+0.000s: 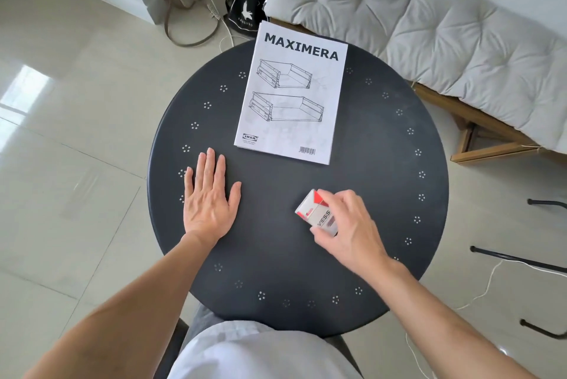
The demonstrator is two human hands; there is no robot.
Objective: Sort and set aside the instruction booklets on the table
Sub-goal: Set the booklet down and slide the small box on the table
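Your left hand (208,194) flat on round dark table (276,271), fingers spread, gripping nothing. MAXIMERA booklet (291,96) lies at far side, top edge overhanging rim. Your right hand (346,225) near, fingers clamped on small red-white box (314,210).

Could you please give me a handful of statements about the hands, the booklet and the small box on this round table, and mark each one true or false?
1. The left hand lies flat, palm down, on the round table. True.
2. The right hand holds a pen. False: its fingers are around a small red and white box.
3. The MAXIMERA booklet lies face up, its far end past the table's far edge. True.
4. The left hand rests on the booklet. False: it lies apart from it, on bare tabletop.
5. The booklet is open to an inside page. False: it is closed, cover showing.
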